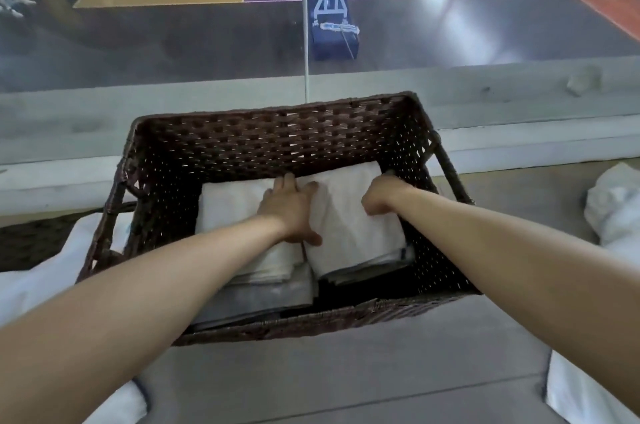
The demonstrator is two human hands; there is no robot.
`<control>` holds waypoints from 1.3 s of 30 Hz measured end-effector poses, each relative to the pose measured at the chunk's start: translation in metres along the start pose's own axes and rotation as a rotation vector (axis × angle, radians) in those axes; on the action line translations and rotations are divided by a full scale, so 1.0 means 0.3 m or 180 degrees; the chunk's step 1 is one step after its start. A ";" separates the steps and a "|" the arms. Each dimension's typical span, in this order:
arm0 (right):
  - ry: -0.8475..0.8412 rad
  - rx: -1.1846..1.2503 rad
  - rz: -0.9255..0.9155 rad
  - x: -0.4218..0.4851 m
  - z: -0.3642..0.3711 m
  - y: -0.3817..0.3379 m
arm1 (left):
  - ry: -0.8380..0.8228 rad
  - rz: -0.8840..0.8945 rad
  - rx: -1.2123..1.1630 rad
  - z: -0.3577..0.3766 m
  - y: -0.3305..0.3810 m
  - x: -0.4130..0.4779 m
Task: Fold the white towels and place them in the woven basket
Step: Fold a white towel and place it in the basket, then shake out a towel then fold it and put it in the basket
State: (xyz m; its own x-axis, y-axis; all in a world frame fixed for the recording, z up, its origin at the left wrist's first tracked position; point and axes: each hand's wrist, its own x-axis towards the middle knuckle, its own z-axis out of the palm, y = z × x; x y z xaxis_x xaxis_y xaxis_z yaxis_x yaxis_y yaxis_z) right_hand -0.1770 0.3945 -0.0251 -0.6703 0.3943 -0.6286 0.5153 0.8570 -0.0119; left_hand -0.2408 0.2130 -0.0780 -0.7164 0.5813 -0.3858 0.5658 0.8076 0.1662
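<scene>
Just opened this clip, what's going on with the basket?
A person is loading folded white towels into the woven basket. Both hands are inside it. The left hand lies flat where the left stack meets the right folded towel. The right hand curls around that towel's right edge, apparently seating it. A crumpled towel lies outside the basket to the right, not yet folded.

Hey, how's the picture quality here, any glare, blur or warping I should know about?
Head view: bright glare patches on the glossy court picture at upper right. Head view: wide-angle warping stretches the arms toward the lower corners. Head view: soft overall, so the towels show little texture, and deep shadow fills the basket floor near its front wall.
</scene>
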 end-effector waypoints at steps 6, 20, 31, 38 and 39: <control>0.0523 -0.1600 -0.0764 0.022 0.088 0.012 | -0.0297 0.0560 0.0695 0.009 -0.016 0.013; 0.1143 -0.0486 -0.1540 -0.292 -0.133 0.126 | 0.0717 0.1008 0.0672 -0.273 0.202 -0.154; 0.2564 0.1277 0.0529 -0.677 -0.027 0.900 | 0.1426 0.2081 0.0603 -0.437 0.820 -0.341; 0.1378 0.1336 0.1989 -0.609 0.711 1.253 | 0.0691 0.2336 0.1237 -0.205 1.044 -0.345; 0.1015 0.1323 0.1988 -0.608 0.792 1.266 | 0.0647 0.2370 0.1394 -0.179 1.046 -0.347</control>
State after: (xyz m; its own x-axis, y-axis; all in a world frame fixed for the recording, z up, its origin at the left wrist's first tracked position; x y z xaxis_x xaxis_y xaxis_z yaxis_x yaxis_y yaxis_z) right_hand 0.2679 0.5692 -0.0998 -0.2814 0.8879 -0.3639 0.9583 0.2793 -0.0596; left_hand -0.0105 0.4112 0.0631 -0.1353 0.9808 -0.1405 0.9896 0.1266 -0.0686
